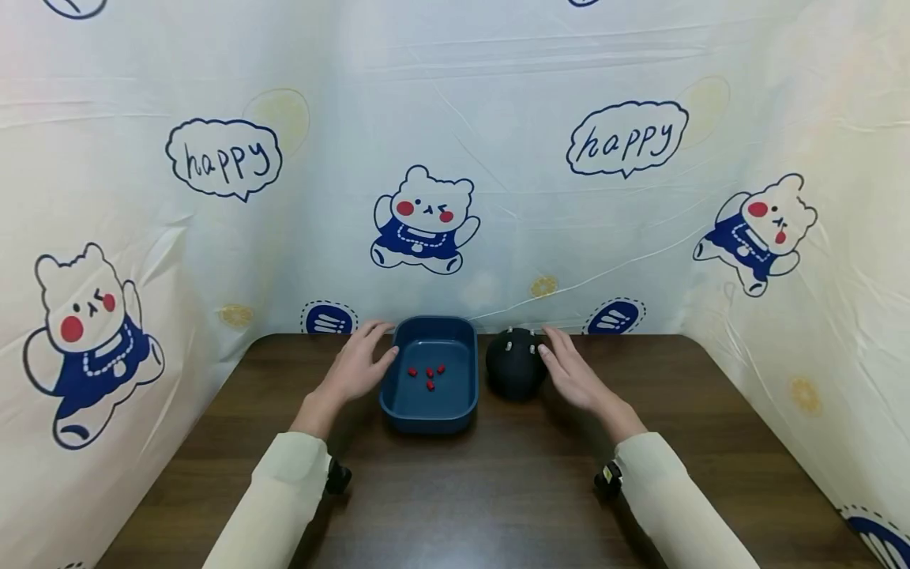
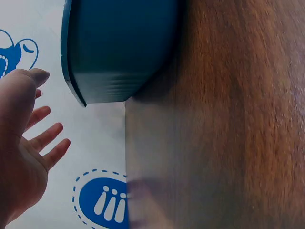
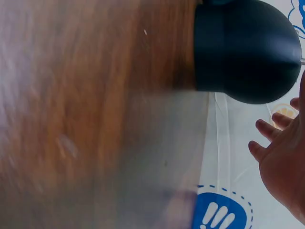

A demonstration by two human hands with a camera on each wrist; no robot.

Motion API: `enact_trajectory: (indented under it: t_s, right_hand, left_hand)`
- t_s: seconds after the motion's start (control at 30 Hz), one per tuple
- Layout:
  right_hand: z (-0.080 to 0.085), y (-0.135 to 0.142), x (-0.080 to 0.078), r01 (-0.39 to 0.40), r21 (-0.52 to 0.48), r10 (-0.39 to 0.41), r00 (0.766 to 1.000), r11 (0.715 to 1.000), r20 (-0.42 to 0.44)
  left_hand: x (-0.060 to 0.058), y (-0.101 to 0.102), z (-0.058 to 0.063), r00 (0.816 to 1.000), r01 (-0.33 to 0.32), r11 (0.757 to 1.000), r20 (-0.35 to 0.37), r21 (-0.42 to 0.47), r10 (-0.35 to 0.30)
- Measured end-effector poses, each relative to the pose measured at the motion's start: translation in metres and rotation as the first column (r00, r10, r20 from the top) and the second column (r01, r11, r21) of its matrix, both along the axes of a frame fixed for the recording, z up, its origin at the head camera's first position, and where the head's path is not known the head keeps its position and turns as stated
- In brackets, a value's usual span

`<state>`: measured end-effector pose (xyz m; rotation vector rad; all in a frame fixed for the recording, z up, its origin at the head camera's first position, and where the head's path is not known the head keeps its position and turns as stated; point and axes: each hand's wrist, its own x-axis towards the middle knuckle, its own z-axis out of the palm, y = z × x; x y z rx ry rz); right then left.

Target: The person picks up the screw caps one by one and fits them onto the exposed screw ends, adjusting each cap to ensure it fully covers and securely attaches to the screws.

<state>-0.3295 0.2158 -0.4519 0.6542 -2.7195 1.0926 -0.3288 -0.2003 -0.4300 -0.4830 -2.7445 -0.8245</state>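
Observation:
A dark blue rectangular tray (image 1: 430, 411) stands on the table, with several small red pieces (image 1: 430, 386) lying on its floor. My left hand (image 1: 358, 365) is at the tray's left side, fingers extended and thumb near the rim. In the left wrist view, that hand (image 2: 26, 143) appears apart from the tray's outer wall (image 2: 119, 47). Right of the tray sits a black rounded object (image 1: 515, 371) with several small silvery bits on top. My right hand (image 1: 574, 373) is beside it, fingers extended; contact is hard to tell. The right wrist view shows the black object's (image 3: 252, 52) cylindrical base.
The brown wooden table (image 1: 455, 498) ends at a pale curtain (image 1: 512, 142) printed with bears and the word happy. This curtain also rises along the left and right sides. Each wrist carries a small black device (image 1: 338, 477).

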Motion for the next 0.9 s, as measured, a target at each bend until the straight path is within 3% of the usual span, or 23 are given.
enact_trajectory:
  t_s: [0.37, 0.7, 0.9]
  right_hand:
    - [-0.011, -0.017, 0.001, 0.017, -0.038, -0.019, 0.999, 0.999, -0.05]
    - [-0.017, -0.029, 0.0, 0.07, -0.091, -0.072, 0.997, 0.993, -0.017]
    - [-0.017, -0.034, 0.001, 0.109, -0.1, -0.109, 0.994, 0.989, 0.0]
  left_hand:
    - [0.001, 0.015, 0.007, 0.999, 0.034, 0.999, -0.002, 0.039, -0.034]
    - [0.0, 0.031, 0.013, 0.999, 0.042, 0.998, 0.009, 0.043, -0.042]
    - [-0.003, 0.041, 0.012, 0.997, 0.056, 0.998, 0.052, 0.039, -0.058]
